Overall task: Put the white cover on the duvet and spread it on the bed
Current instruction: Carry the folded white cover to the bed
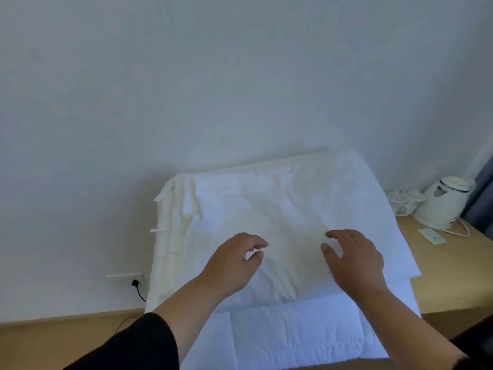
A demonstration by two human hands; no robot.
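Both hands, left hand (234, 259) and right hand (353, 259), hover with loosely spread fingers, gripping nothing, over the folded white cover (280, 209). It lies atop the quilted duvet (293, 335) on a wooden bench (448, 276) against a pale wall (213, 76), beside a white kettle (444, 201).

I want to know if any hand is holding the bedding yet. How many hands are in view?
2. The left hand hovers over the folded white cover, left of centre, fingers loosely curled. The right hand hovers over its right part. Neither plainly grips anything.
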